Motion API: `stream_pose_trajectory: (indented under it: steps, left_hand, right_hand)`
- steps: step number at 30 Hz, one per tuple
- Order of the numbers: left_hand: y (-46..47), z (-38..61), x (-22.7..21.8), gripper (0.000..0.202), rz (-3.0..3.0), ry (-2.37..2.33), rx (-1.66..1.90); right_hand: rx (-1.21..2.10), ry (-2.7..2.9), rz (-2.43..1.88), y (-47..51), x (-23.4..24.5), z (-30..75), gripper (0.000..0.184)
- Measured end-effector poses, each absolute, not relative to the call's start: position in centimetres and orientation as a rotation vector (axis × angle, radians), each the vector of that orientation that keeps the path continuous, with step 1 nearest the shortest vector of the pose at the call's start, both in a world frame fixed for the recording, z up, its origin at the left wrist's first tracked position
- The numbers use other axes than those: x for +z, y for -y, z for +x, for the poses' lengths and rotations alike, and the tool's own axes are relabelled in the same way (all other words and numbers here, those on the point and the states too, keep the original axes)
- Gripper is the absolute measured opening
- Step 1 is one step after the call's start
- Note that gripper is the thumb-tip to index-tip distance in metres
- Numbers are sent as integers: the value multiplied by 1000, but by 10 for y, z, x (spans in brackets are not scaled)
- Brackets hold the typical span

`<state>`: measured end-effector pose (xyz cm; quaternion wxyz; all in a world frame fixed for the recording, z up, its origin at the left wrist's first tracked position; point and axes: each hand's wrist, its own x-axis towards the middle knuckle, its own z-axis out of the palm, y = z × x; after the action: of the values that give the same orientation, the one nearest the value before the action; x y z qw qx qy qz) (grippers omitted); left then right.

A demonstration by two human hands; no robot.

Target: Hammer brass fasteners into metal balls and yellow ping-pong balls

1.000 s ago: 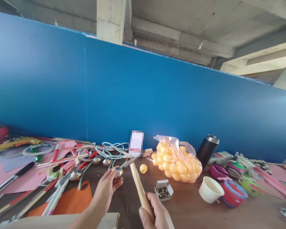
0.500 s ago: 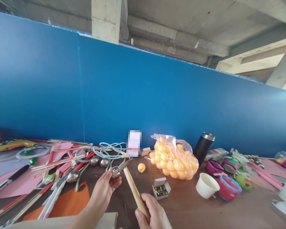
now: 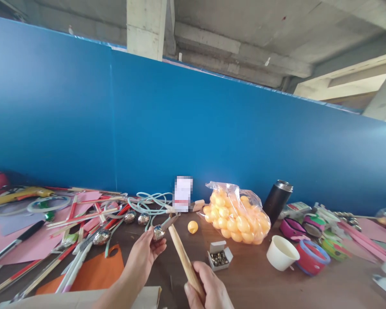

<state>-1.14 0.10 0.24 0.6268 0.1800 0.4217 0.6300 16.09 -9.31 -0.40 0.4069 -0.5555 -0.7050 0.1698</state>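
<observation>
My left hand point(image 3: 147, 254) pinches a shiny silver ball point(image 3: 158, 232) between thumb and fingers, a little above the brown table point(image 3: 251, 281). Wrapped in my right hand point(image 3: 209, 286) is a round wooden stick point(image 3: 184, 256), tilted so its upper end comes close to the ball. Whether that end touches the ball I cannot tell. Behind the left hand lie two more silver balls point(image 3: 143, 219) and a looped pale blue cord point(image 3: 148, 201). To the right of the stick stands an open small box point(image 3: 220, 256) of tiny shiny metal pieces. One orange ball point(image 3: 192, 227) rests behind it.
A clear bag of orange balls point(image 3: 236, 219), a black bottle point(image 3: 278, 197) and a white paper cup point(image 3: 282, 253) stand on the right. Sticks, pink paper and orange felt point(image 3: 98, 272) clutter the left. A blue partition point(image 3: 193, 128) closes off the back.
The whole view has shifted slightly, with everything a little further right and down. Both hands keep their holds on the silver ball and the wooden stick.
</observation>
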Motion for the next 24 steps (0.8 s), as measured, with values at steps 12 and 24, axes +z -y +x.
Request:
stream_pose_trajectory:
  steps: [12,24]
  left_hand:
    - [1,-12,2,4,457,-960,1444]
    - [2,-10,7,16,462,-972,1441]
  right_hand:
    - [497,1853,-1460,93,-4,162,24]
    - [480,1879,-1440,94,3,161,23]
